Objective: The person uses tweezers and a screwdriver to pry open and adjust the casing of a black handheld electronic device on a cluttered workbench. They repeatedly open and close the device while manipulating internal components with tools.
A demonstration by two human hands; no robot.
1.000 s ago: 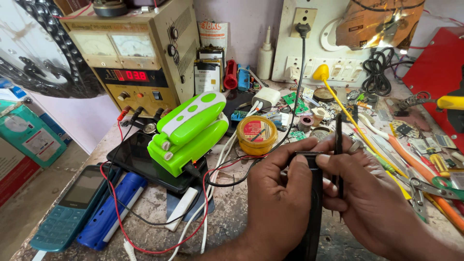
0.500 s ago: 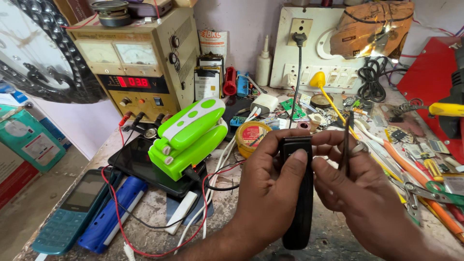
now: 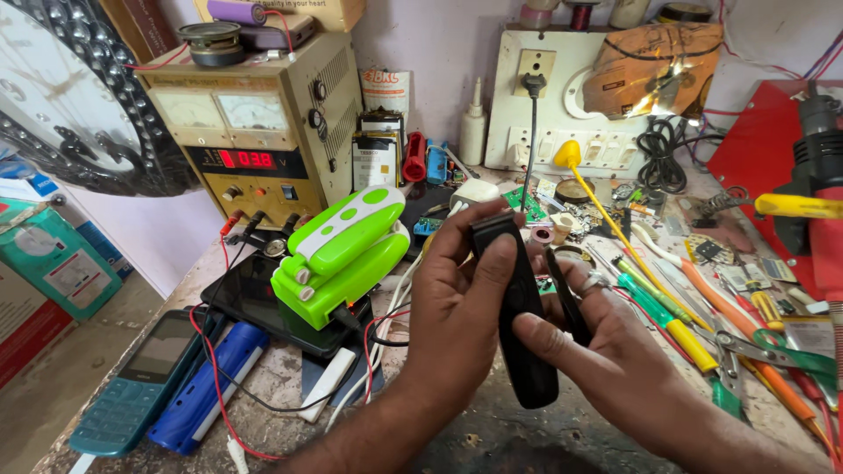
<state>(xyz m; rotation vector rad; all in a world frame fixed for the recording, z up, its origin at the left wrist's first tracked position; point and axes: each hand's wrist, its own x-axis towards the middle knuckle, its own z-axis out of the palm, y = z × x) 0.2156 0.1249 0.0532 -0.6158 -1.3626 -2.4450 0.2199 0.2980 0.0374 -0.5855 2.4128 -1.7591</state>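
Near the desk's left edge we are seeing a teal phone (image 3: 132, 386) lying beside a blue cylinder (image 3: 206, 386). Toward the back-left corner a beige power supply (image 3: 255, 132) is standing, with a green-and-white gadget (image 3: 342, 254) resting in front of it. Over the desk's front middle, our left hand (image 3: 461, 307) is clamping its grip around a black handheld device (image 3: 518, 307), held upright. Our right hand (image 3: 615, 351) is touching the device's lower side, its grip pinching a thin black piece (image 3: 566, 303). Screwdrivers (image 3: 667, 307) are lying toward the right edge.
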